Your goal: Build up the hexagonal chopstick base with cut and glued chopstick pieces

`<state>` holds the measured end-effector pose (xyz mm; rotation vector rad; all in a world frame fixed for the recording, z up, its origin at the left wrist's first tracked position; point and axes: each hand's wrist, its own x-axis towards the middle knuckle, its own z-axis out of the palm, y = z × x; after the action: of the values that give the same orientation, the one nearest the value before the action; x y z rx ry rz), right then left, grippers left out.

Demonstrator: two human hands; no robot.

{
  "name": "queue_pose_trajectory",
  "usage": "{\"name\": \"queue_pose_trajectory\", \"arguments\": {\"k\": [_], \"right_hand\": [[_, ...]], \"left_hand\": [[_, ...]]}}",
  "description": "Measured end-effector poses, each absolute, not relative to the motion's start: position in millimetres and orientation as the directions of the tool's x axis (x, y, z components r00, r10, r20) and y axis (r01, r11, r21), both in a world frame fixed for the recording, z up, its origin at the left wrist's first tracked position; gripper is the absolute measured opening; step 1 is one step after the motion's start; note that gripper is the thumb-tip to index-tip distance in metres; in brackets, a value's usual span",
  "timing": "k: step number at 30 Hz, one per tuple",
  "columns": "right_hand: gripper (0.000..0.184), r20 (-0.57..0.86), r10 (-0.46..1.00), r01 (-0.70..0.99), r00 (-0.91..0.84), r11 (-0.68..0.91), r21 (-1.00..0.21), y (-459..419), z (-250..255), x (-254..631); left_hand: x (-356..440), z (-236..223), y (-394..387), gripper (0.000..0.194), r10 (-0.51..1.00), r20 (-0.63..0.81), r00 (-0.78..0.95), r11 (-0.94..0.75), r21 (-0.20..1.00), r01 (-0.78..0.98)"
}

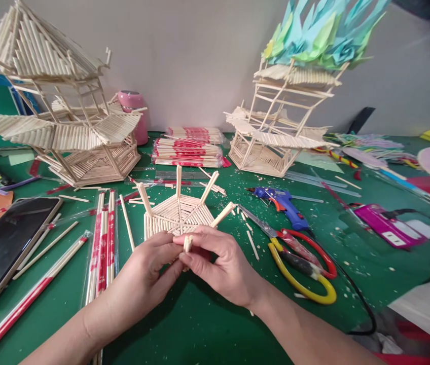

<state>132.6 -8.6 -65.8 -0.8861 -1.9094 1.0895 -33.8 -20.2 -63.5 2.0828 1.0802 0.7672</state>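
My left hand [148, 266] and my right hand [218, 258] meet at the near edge of a polygonal base [180, 215] built from chopsticks. Between their fingertips is a short bundle of chopstick pieces [187, 244], its end pointing up at me. My right thumb and forefinger pinch it, and the left fingers close on it from the other side. The fingers hide its lower part and whether it touches the base. Several stick posts [179, 181] stand along the base's far and side edges, some leaning outward.
Two chopstick pavilions [85, 147] [272, 137] stand at the back, with packs of chopsticks [188, 152] between them. To the right lie a blue glue gun [281, 203] and scissors [302, 258] with red and yellow handles. A phone [13, 243] and wrapped chopsticks [103, 233] lie left.
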Motion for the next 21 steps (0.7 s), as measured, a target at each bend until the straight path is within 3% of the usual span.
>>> {"name": "queue_pose_trajectory", "arguments": {"k": [18,21], "right_hand": [[0.013,0.270,0.842,0.187,-0.467,0.392,-0.901,-7.3,-65.1,132.1],[0.022,0.268,0.839,0.130,-0.473,0.368,-0.921,-7.6,-64.1,134.0]], "left_hand": [[-32.4,-62.7,-18.2,0.019,0.853,0.197,0.483,-0.439,0.771,0.461],[-32.3,-61.9,-19.0,0.016,0.840,0.227,0.493,-0.454,0.791,0.410]]}}
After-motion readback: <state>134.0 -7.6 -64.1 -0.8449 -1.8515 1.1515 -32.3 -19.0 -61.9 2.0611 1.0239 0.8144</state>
